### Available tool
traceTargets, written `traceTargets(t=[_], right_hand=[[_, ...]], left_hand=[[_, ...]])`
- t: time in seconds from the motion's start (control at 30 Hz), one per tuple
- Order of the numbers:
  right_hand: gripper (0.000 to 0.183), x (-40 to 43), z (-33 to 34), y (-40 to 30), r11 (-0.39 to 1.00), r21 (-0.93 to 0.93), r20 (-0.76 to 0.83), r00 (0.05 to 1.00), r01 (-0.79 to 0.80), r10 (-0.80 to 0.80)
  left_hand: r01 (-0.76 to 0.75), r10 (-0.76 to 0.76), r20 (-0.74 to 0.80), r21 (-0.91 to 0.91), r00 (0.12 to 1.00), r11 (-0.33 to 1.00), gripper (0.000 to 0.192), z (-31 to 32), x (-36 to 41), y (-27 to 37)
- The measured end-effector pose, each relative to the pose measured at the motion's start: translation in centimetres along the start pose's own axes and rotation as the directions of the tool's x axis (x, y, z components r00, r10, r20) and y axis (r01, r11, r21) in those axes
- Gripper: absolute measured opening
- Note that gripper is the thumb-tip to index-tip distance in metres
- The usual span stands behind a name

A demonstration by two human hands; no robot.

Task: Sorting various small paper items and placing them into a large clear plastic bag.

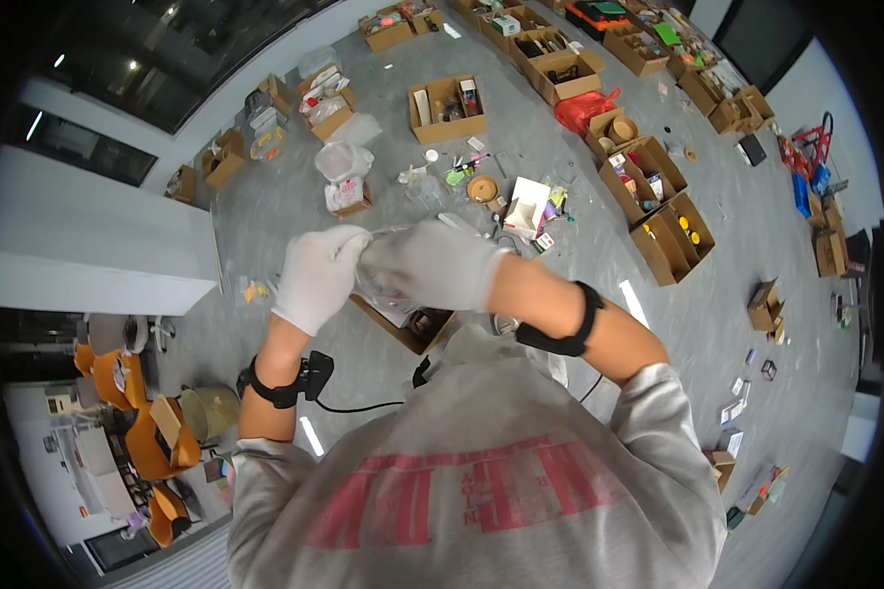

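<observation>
In a white glove, my left hand point(318, 278) pinches the edge of a clear plastic bag or wrapper point(383, 283). My right hand point(446, 266), gloved too, is blurred and lies over the other side of the clear plastic. Its fingers are mostly hidden, so its grip cannot be made out. Below the plastic is a cardboard box point(418, 344) with something white and some dark items inside. What the plastic contains is unclear.
Beyond my hands, a white open box point(527, 206), a round tan container point(482, 189) and loose small items lie on the grey floor. A divided cardboard box point(448, 132) stands farther off. Rows of filled cartons point(674, 239) line the right. Orange chairs point(147, 434) stand at left.
</observation>
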State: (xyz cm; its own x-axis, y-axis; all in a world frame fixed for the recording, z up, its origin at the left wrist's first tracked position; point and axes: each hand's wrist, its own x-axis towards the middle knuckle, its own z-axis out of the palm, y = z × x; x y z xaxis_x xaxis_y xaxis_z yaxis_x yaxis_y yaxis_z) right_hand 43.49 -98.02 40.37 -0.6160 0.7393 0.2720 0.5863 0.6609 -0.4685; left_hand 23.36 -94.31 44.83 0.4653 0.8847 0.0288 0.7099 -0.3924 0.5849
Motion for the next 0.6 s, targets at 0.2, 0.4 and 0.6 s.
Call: traceTargets(t=[0.2,0.4,0.6], right_hand=[[0.032,-4.2,-9.3,-0.2,0.986,0.142,-0.494,0.869,0.089,-0.008],[0.032,-3.1,-3.0,-2.1,0.964,-0.261,-0.145,0.989,-0.040,0.002],[0.020,-2.8,0.0,-1.8,0.915,-0.373,0.081,0.977,-0.154,0.197]], left_hand=[[-0.071,0.063,-0.093,-0.087,0.994,0.994,0.020,-1.0,-0.1,1.3],[-0.161,0.146,-0.147,-0.103,0.978,0.982,0.020,-0.2,0.8,2.8],[-0.150,0.144,-0.102,-0.047,0.984,0.988,0.020,0.3,0.7,2.2]])
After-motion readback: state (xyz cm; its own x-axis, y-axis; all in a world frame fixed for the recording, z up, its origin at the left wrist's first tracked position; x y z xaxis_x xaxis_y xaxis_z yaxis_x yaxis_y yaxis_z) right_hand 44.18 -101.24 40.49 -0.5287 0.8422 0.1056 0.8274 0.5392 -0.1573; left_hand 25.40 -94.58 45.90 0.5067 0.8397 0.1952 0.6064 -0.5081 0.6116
